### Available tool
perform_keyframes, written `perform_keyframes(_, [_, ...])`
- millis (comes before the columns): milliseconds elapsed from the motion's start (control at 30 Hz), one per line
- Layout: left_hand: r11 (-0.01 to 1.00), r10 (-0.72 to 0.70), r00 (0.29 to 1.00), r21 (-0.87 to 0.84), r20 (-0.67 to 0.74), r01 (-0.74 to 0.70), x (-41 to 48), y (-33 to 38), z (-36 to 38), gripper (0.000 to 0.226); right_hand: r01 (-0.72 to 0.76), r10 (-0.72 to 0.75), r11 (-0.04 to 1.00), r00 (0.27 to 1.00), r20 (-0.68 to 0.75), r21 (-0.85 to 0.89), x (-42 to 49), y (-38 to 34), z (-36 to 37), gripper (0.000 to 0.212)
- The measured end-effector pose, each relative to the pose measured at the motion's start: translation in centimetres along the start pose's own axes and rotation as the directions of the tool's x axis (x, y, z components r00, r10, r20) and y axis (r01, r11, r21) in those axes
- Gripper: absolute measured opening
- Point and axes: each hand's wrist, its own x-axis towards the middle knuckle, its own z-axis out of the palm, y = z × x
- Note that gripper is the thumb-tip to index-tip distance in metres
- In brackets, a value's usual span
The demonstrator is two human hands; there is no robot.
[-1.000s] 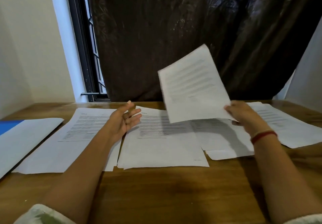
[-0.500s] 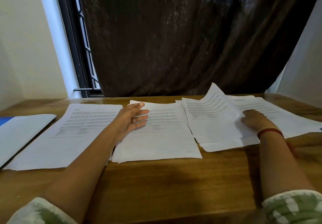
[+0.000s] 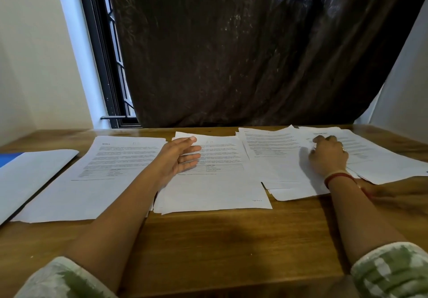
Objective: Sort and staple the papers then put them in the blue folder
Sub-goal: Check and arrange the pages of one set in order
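Printed papers (image 3: 104,170) lie in loose piles across the bench (image 3: 208,239). The left grip (image 3: 178,158), released, hovers over the middle pile (image 3: 215,188). The right grip (image 3: 328,156) curls onto the right pile (image 3: 278,158); whether it is pinching I cannot tell. Sheets seem light and floppy: take an edge.

A wooden tabletop (image 3: 208,239) of warm brown colour fills the lower part of the view, and its grain runs from left to right. Behind its far edge hangs a dark brown curtain (image 3: 231,54), shiny and wrinkled, which comes down to the level of the tabletop. At the left of the curtain stands a window with a black frame (image 3: 92,54); a black metal grille (image 3: 118,66) shows in the narrow gap, and daylight comes through. A cream wall (image 3: 30,54) is at the far left, and a white wall (image 3: 405,89) at the right.
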Motion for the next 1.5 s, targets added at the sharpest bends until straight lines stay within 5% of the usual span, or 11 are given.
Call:
perform_keyframes(133, [0.997,0.038,0.992,0.066,-0.121,-0.030,0.5,-0.2,-0.2,0.020,0.234,-0.210,0.946,0.970,-0.123,0.225,-2.0,-4.3,-0.4,0.033])
perform_keyframes(200, [0.967,0.117,0.965,0.249,-0.234,-0.057,0.8,-0.4,-0.3,0.009,0.352,-0.341,0.869,0.935,-0.094,0.347,-4.0,-7.2,-0.5,0.027])
perform_keyframes(267, [0.757,0.245,0.922,0.653,-0.299,0.010,0.7,-0.4,-0.9,0.012,0.461,-0.486,0.806,0.873,-0.029,0.372,-6.0,-9.8,-0.4,0.026])
perform_keyframes(333, [0.534,0.330,0.891,0.840,-0.313,0.097,0.5,-0.3,-2.0,0.023,0.530,-0.587,0.752,0.809,0.032,0.392,-8.0,-12.2,-0.3,0.026])
perform_keyframes(400, [0.526,0.354,0.867,0.842,-0.350,0.125,0.4,-0.2,-3.2,0.026,0.537,-0.635,0.711,0.768,0.087,0.454,-10.1,-14.1,-0.4,0.024])
perform_keyframes(500, [0.738,0.323,0.842,0.672,-0.433,0.062,0.9,0.3,-4.5,0.030,0.505,-0.662,0.686,0.732,0.162,0.524,-12.6,-16.7,-0.4,0.023])
perform_keyframes(600, [0.815,0.246,0.832,0.570,-0.498,0.100,1.6,1.2,-5.2,0.038,0.472,-0.644,0.704,0.739,0.197,0.531,-13.9,-19.7,-0.2,0.025])
perform_keyframes(767, [0.594,0.379,0.743,0.761,-0.551,0.261,0.6,1.2,-7.6,0.024,0.447,-0.632,0.727,0.732,0.254,0.520,-16.2,-25.1,-0.1,0.037])
perform_keyframes(933, [0.320,0.224,0.759,0.781,-0.612,0.536,-0.3,0.0,-9.3,0.031,0.558,-0.734,0.654,0.630,0.253,0.510,-19.2,-27.8,0.9,0.047])
perform_keyframes(1100, [0.310,0.263,0.793,0.826,-0.550,0.470,0.2,0.3,-8.6,0.023,0.684,-0.786,0.618,0.527,0.324,0.387,-20.4,-27.0,2.4,0.053])
perform_keyframes(1500, [0.291,0.316,0.743,0.806,-0.590,0.516,-2.0,1.5,-15.8,0.033,0.697,-0.776,0.625,0.507,0.375,0.352,-19.9,-26.9,1.4,0.049])
